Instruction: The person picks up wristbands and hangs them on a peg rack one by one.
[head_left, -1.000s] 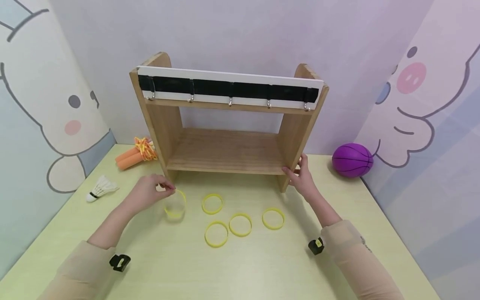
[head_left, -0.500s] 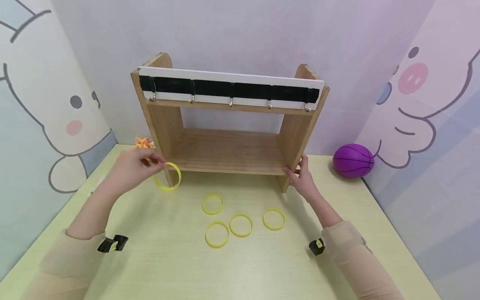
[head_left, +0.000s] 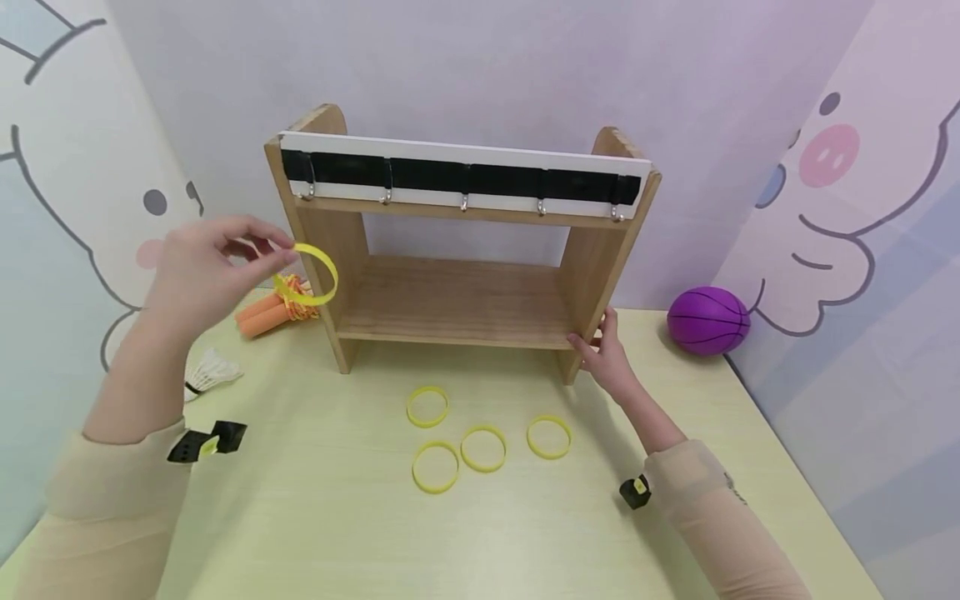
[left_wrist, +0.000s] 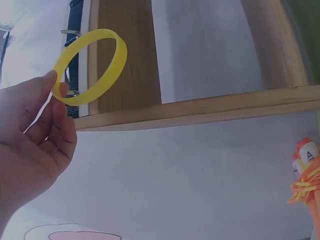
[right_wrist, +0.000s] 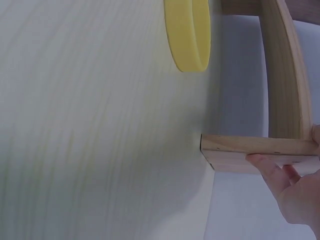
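My left hand [head_left: 202, 271] pinches a yellow wristband [head_left: 330, 271] between thumb and fingertips, raised in front of the wooden rack's left side. In the left wrist view the wristband [left_wrist: 117, 62] overlaps the end of the hook strip. My right hand [head_left: 609, 358] grips the lower right side panel of the wooden rack [head_left: 457, 304], thumb at the shelf's front edge. A white strip with a black band [head_left: 427, 173] runs along the rack's top front and bears several bare metal hooks [head_left: 464, 202]. Several more yellow wristbands [head_left: 435, 468] lie flat on the table before the rack.
Orange jump rope handles [head_left: 270, 312] lie left of the rack, with a white shuttlecock [head_left: 213, 372] nearer, partly behind my left forearm. A small purple basketball [head_left: 708, 321] sits at the right. A padded wall with cartoon figures stands close behind.
My left hand has lifted the wristband from near the table up and to the left, to just below the height of the hooks. The right hand stays at the rack's side panel.
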